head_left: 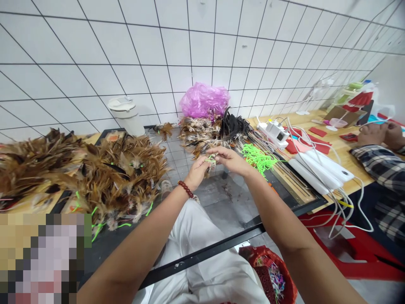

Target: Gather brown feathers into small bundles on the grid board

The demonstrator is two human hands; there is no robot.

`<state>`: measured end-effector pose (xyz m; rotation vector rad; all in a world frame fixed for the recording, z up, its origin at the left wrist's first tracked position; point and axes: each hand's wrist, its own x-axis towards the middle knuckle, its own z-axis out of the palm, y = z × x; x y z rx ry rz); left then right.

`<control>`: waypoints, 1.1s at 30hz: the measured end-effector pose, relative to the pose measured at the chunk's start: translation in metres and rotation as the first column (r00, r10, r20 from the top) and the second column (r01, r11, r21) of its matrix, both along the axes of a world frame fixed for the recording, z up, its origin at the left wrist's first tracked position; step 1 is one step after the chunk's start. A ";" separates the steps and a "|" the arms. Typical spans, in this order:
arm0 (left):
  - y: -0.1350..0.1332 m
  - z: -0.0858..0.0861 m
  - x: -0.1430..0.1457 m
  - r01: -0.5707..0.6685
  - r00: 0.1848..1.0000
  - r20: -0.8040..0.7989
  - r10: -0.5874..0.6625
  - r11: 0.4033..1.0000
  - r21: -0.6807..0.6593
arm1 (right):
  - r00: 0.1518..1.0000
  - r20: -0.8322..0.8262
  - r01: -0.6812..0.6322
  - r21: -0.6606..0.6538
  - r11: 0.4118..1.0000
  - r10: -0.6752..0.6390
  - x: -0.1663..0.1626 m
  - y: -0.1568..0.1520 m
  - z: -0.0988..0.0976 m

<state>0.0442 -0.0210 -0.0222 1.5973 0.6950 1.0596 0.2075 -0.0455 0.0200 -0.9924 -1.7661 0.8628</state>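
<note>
Both hands meet over the middle of a glass-topped table (221, 198). Closed fingers of my left hand (198, 169) pinch a small feather bundle (210, 167) with a bit of bright green string (210, 158) at its top. My right hand (232, 161) is closed too, its fingertips at the same string. Fine detail between the fingers is too small to make out. Just behind the hands lies a pile of speckled feathers (196, 133), with black feathers (234, 126) beside it. Right of my right hand is a heap of green strings (257, 157).
Brown feather bundles (126, 169) cover the left side. A lidded white cup (125, 116) and a pink plastic bag (205, 100) stand by the tiled wall. At right are a power strip (275, 133), white devices with cables (319, 171) and another person's plaid sleeve (379, 164).
</note>
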 end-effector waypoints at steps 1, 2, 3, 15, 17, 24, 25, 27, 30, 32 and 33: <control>0.001 -0.001 0.000 -0.008 1.000 0.015 0.008 1.000 -0.015 | 1.000 0.027 -0.016 0.016 1.000 0.016 0.000 0.000 -0.001; 0.001 -0.002 0.000 -0.013 1.000 0.019 0.013 1.000 -0.017 | 0.999 0.046 -0.020 0.025 0.999 0.019 0.000 0.000 -0.001; 0.001 -0.002 0.000 -0.016 1.000 0.015 0.016 1.000 -0.008 | 0.998 0.059 -0.007 0.026 1.000 0.006 -0.001 0.000 -0.002; -0.003 0.002 0.002 -0.003 0.993 0.115 0.016 0.994 -0.111 | 0.938 0.256 0.175 0.237 0.956 -0.235 -0.013 -0.012 0.011; -0.004 0.003 0.004 0.026 0.977 0.212 0.031 0.966 -0.259 | 0.932 0.277 0.166 0.245 0.955 -0.233 -0.012 -0.012 0.012; -0.005 0.012 0.003 0.071 0.915 0.381 0.134 0.876 -0.478 | 0.922 0.291 0.183 0.255 0.950 -0.255 -0.005 -0.012 0.012; -0.005 0.013 0.002 0.069 0.911 0.385 0.146 0.868 -0.492 | 0.925 0.290 0.176 0.244 0.954 -0.245 -0.004 -0.012 0.013; -0.006 0.014 0.001 0.058 0.912 0.377 0.161 0.859 -0.508 | 0.935 0.279 0.156 0.237 0.959 -0.221 -0.003 -0.013 0.014; -0.007 0.014 0.002 0.017 0.933 0.323 0.159 0.878 -0.479 | 0.952 0.209 0.166 0.267 0.949 -0.225 -0.003 -0.013 0.017; -0.009 0.013 0.003 -0.022 0.949 0.275 0.153 0.904 -0.427 | 0.962 0.175 0.168 0.219 0.961 -0.208 -0.003 -0.013 0.017; -0.009 0.013 0.004 -0.045 0.954 0.254 0.156 0.918 -0.394 | 0.966 0.176 0.158 0.171 0.973 -0.188 -0.004 -0.013 0.016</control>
